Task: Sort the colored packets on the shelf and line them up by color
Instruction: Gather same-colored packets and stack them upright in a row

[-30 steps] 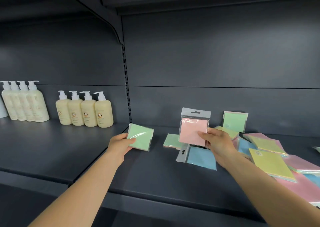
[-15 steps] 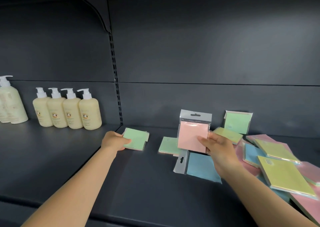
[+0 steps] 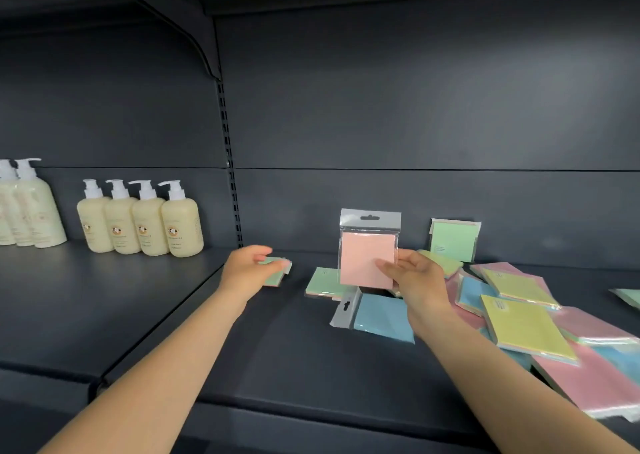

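Left hand (image 3: 247,270) grasps a green packet (image 3: 277,271) lying flat at frame centre-left on the shelf (image 3: 294,349). Right hand (image 3: 414,277) pinches an upright pink packet (image 3: 367,259), long axis vertical, directly left of its fingers. Two further green packets lie nearer the right hand. Six pump bottles (image 3: 138,221) stand at left.
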The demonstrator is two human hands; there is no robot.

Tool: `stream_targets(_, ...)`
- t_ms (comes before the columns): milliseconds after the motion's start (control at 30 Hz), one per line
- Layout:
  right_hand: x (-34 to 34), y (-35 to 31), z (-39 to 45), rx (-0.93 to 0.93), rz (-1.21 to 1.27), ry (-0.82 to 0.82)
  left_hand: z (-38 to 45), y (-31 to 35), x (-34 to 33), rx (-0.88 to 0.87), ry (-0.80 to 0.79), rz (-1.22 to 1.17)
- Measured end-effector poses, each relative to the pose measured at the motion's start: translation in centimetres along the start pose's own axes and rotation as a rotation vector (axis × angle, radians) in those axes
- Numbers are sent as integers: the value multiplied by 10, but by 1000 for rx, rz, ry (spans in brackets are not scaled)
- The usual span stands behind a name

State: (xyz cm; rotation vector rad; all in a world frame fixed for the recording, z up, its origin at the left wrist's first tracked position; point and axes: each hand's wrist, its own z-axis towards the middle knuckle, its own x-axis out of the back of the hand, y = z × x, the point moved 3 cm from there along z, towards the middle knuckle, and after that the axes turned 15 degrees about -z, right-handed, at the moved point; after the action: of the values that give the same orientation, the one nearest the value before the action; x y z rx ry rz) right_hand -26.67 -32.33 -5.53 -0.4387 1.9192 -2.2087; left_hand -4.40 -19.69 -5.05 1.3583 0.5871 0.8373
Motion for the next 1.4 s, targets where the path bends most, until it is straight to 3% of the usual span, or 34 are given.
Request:
stream_targets(300,71,-16,-74,44,-48,-39,-122,56,-85,-28,-484,-61)
stream_targets(633,224,-11,-173,47,-220,125,-265,80,-174,-35,-558,-81)
stream_targets(900,333,-7,-192,14,-246,247,-330,112,-261,-53,-625,-129)
stream_targets(1400,635,43,-118,-34,-309,386,-413,145,-572,4,-705,-67)
